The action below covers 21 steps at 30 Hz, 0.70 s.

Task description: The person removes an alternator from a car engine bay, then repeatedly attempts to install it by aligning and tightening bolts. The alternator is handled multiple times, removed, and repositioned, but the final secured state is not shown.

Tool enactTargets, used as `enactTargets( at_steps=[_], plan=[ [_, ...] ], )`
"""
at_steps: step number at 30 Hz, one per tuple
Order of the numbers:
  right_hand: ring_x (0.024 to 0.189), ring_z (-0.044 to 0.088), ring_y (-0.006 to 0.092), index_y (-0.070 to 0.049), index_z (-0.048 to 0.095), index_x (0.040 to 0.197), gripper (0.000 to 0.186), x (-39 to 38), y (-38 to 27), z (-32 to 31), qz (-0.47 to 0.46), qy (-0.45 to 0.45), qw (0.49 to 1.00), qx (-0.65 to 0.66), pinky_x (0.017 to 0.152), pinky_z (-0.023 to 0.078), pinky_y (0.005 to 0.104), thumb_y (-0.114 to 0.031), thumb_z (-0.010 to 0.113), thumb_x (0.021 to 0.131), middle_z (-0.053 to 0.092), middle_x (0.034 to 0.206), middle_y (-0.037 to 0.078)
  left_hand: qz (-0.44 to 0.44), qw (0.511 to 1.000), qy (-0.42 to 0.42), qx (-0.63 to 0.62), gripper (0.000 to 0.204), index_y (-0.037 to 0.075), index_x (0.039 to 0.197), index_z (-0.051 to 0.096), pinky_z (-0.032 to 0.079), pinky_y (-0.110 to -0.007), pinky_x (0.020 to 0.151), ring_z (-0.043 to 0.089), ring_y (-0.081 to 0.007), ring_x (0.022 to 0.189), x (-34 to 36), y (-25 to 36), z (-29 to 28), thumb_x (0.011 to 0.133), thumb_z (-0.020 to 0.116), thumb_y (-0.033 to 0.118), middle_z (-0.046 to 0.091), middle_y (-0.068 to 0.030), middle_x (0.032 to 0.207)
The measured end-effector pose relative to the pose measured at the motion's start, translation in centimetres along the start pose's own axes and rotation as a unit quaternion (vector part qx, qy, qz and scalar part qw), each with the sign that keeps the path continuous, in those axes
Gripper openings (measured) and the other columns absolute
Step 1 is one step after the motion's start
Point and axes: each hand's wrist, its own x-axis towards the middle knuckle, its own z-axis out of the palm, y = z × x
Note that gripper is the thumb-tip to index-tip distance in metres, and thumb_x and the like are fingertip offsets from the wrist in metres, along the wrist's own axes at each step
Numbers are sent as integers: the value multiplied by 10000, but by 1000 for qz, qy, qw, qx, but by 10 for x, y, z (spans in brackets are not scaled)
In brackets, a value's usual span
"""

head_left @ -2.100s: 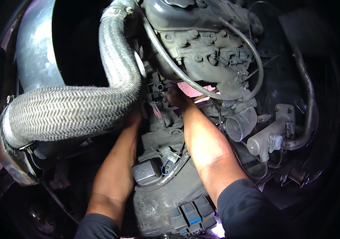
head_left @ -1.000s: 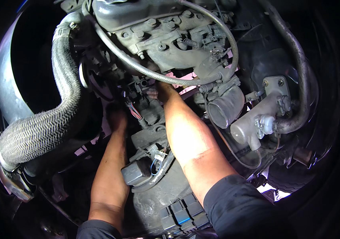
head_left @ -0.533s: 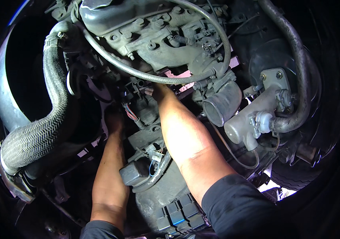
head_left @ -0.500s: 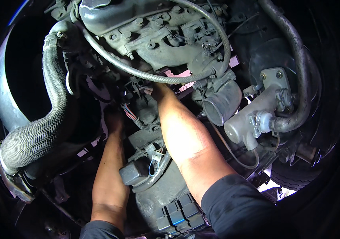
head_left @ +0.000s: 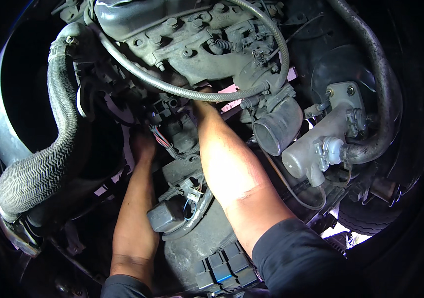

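I cannot tell whether the fingers are apart or clamped: shadow obscures those of the left hand (head_left: 141, 139), just left of the red and white wires (head_left: 161, 138), and those of the right hand (head_left: 203, 105) are hidden around the thin braided hose (head_left: 172, 91). The wires enter a corrugated sleeve (head_left: 174, 153); farther out are a dark box (head_left: 165, 216) and a thick woven hose (head_left: 38, 176).

Red-and-pale wire bundle (head_left: 161, 137), slanted, near left hand (head_left: 141, 139)
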Motion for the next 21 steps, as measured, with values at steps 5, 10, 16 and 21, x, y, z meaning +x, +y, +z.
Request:
enactTargets(
  at_steps=[5, 10, 16, 21],
  plan=[
    [874, 643, 219, -85, 592, 1222, 240, -3, -1, 4, 0, 0, 1000, 0, 831, 546, 381, -229, 629, 1033, 657, 1006, 67, -4, 1000, -24, -4, 584, 9, 1185, 705, 503, -551, 954, 646, -492, 1145, 9, -6, -4, 1095, 479, 540, 686, -303, 1162],
    [890, 639, 223, -83, 586, 1233, 257, -3, -1, 4, -1, 3, 1000, -4, 841, 543, 382, -229, 634, 1027, 653, 1022, 72, -106, 989, -2, -101, 528, 105, 1379, 674, 496, -516, 1021, 624, -452, 1258, 1, 19, -8, 1100, 493, 514, 670, -256, 1341],
    [910, 635, 228, -81, 578, 1246, 277, -2, -3, 5, -3, 2, 1000, -1, 854, 539, 384, -229, 641, 1020, 647, 1041, 78, -17, 1000, 22, -13, 447, 177, 1376, 685, 507, -520, 978, 641, -450, 1215, -4, 23, -9, 1106, 503, 482, 679, -251, 1306],
    [926, 631, 232, -79, 571, 1257, 295, -3, -3, 6, -2, 1, 1000, -6, 864, 536, 385, -229, 647, 1014, 643, 1058, 83, -71, 994, -76, -44, 434, 153, 1376, 652, 529, -514, 933, 655, -433, 1195, 8, 7, 15, 1093, 532, 460, 662, -237, 1309]
  ],
)
